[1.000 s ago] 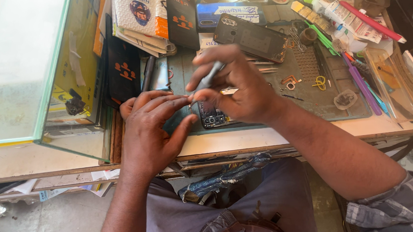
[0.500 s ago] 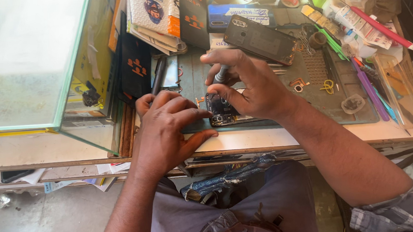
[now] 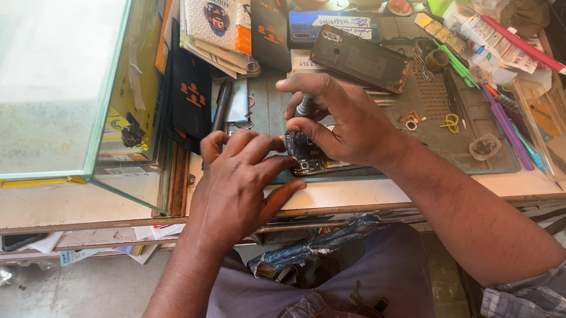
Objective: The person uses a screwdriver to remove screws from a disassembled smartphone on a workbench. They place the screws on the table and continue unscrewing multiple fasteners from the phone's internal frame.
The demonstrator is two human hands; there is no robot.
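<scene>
Opened phone [image 3: 305, 159] lies at near edge of grey work mat [image 3: 483, 161], circuit side up, mostly covered by hands. Left hand [image 3: 239, 180] flat, fingers pressed down on phone's left end, pinning it. Right hand [image 3: 345, 120] clamped around screwdriver [image 3: 304, 105], shaft upright, tip on phone. Dark back cover [image 3: 360, 58] farther off on mat. Glass case [image 3: 47, 87] at left.

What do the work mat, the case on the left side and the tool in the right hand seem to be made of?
The work mat looks like matte grey-green rubber or silicone: dull, with moulded pockets. The case looks like glass, as it is see-through with greenish edges and glare on top. The tool in the right hand seems to be metal with a ridged grey grip; it is mostly hidden, so I am unsure.
</scene>
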